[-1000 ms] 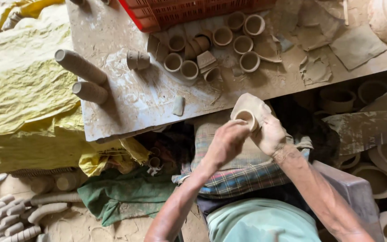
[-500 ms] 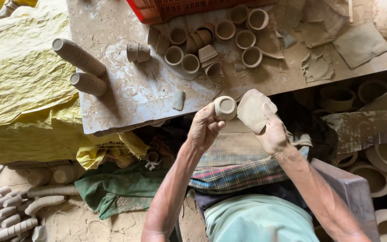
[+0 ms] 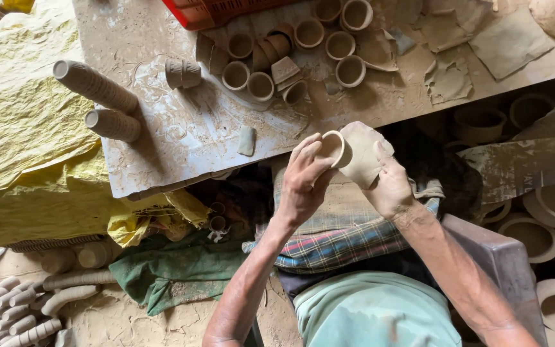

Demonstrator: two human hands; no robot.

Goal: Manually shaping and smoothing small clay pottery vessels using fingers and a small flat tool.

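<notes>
Both forearms reach up from the lower edge of the head view and meet over the lap, just below the edge of the clay-smeared surface [image 3: 181, 138]. The left hand [image 3: 303, 183] curls its fingers and thumb around a small clay cup [image 3: 333, 148], gripping its wall. The cup lies tipped on its side, long axis roughly level, its open mouth turned to the right against a flat, ragged piece of wet clay [image 3: 364, 154]. The right hand [image 3: 390, 186] is closed on that piece from below and presses it toward the cup's rim; cup and clay touch. On the surface beyond, a cluster of open cups [image 3: 252, 77] stands mouth up, their hollows showing nothing inside, next to a red crate [image 3: 220, 9] whose contents cannot be made out. Two long stacks of nested cups [image 3: 101, 103] lie on their sides at the left. A checked cloth [image 3: 348, 231] covers the lap.
</notes>
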